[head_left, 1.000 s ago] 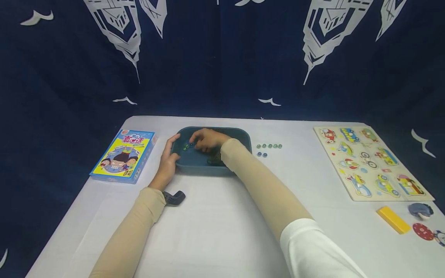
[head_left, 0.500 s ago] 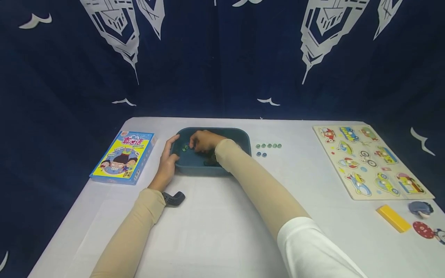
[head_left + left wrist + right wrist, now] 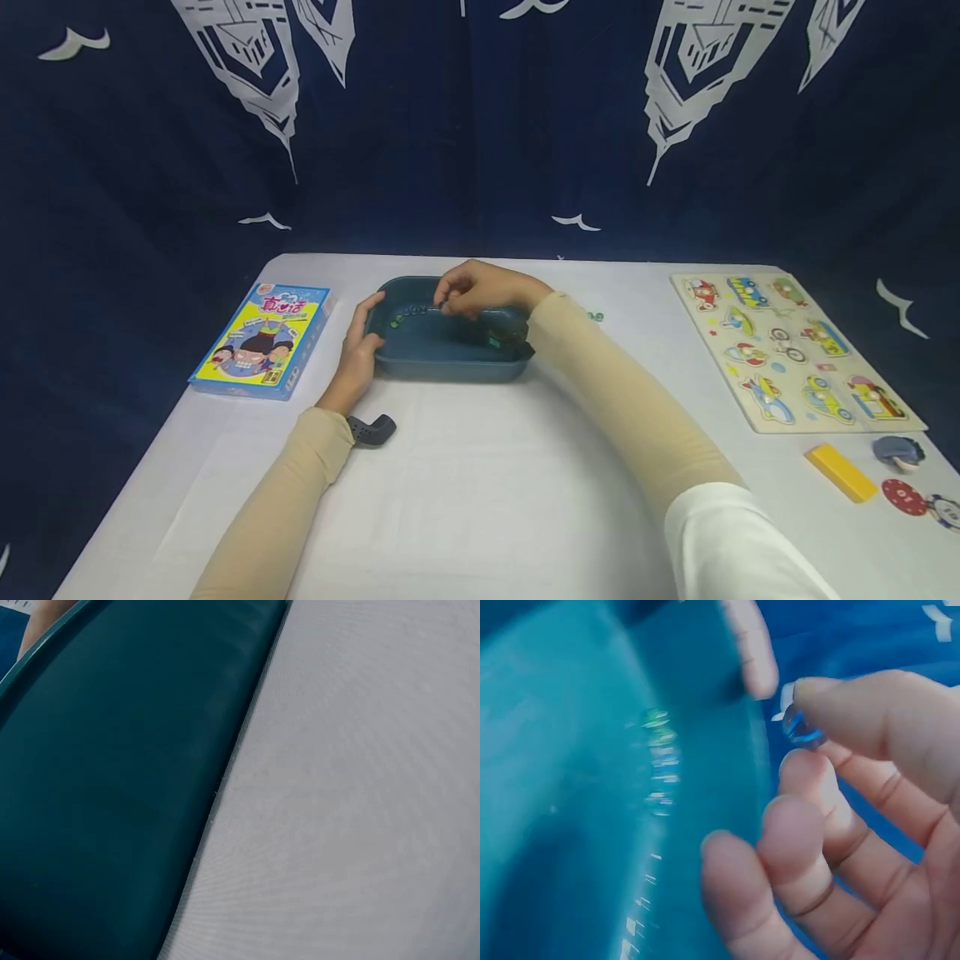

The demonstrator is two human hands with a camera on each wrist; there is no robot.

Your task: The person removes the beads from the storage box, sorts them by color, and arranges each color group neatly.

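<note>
A blue glass marble [image 3: 804, 727] is pinched between the thumb and index finger of my right hand [image 3: 487, 286], which is over the far side of the dark teal tray [image 3: 450, 369]. Inside the tray, green marbles [image 3: 395, 321] and several blue ones [image 3: 417, 309] lie in a line; they blur in the right wrist view. My left hand [image 3: 358, 354] holds the tray's left end, its thumb at the near left corner. In the left wrist view, the tray's side wall [image 3: 112, 787] fills the left part. The right forearm hides most marbles on the table beyond; green ones [image 3: 596, 317] peek out.
Left of the tray lies a blue and yellow card box [image 3: 262, 337]. On the right are a wooden picture puzzle board [image 3: 795, 350], a yellow block [image 3: 842, 472], a grey-blue figure [image 3: 898, 452] and a red round token [image 3: 903, 497]. A dark curtain [image 3: 465, 167] hangs behind the table.
My right hand has come up from the tray floor and moved right, with a blue marble in its fingertips. Its forearm now covers most of the marbles on the table. My left hand stays put.
</note>
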